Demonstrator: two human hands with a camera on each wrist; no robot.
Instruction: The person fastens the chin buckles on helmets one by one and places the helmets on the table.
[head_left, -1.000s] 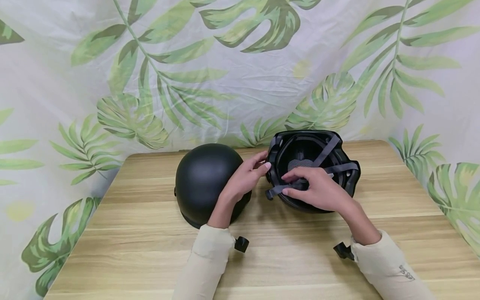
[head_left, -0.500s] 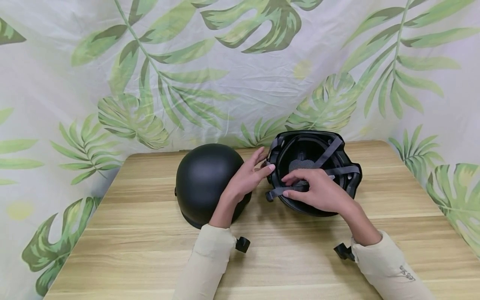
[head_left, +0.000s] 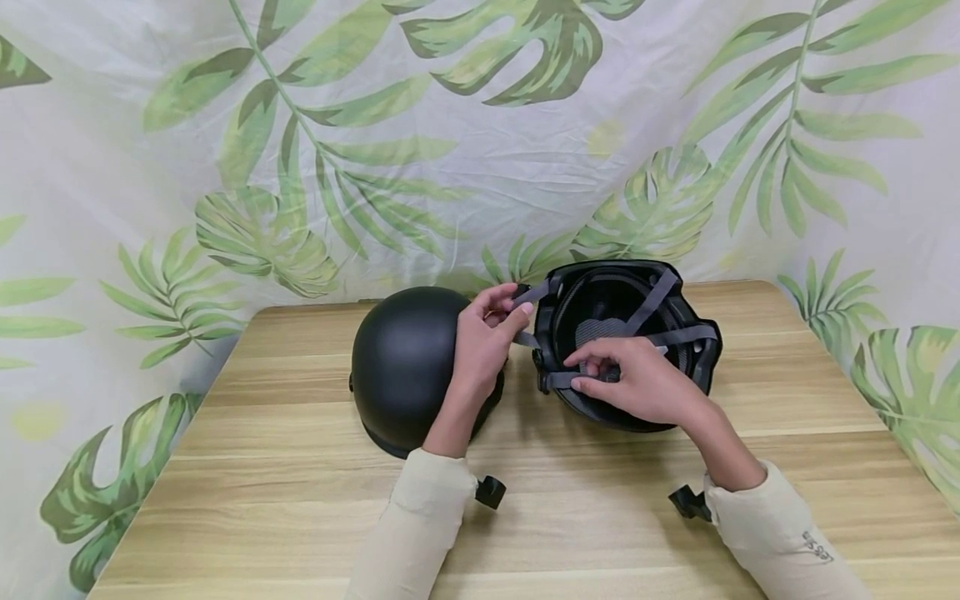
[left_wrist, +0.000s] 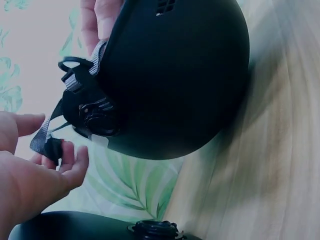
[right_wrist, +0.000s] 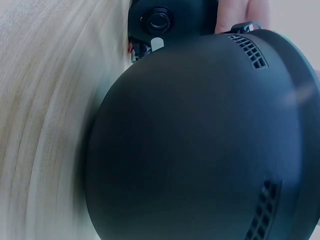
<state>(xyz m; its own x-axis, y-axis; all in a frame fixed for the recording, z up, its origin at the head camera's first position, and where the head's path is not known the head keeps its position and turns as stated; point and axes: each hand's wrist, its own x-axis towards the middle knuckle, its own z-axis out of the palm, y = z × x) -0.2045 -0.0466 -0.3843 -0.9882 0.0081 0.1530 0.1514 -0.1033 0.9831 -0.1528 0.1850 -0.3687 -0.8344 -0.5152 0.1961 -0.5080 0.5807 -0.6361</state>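
A black helmet (head_left: 547,350) rests with its opening up, showing grey straps (head_left: 652,304) and dark padding inside. At its left rim my left hand (head_left: 483,337) curls its fingers round a grey chin strap (head_left: 534,292) with a black buckle (left_wrist: 52,150) on its end. My right hand (head_left: 637,379) reaches over the front of the opening. Between its thumb and fingers it pinches another strap (head_left: 558,381), which runs over the left-front rim; part of that grip is hidden. In the right wrist view the smooth helmet shell (right_wrist: 185,140) with its vents fills most of the picture.
A second black helmet (head_left: 408,358) sits dome up just left of the first, partly behind my left hand and wrist. Both are on a wooden table (head_left: 300,500). A leaf-print cloth (head_left: 480,167) hangs behind the table's back edge.
My left hand has moved slightly left from the helmet's rim and curled in, drawing the buckled strap out to the left. My right hand stays almost where it was.
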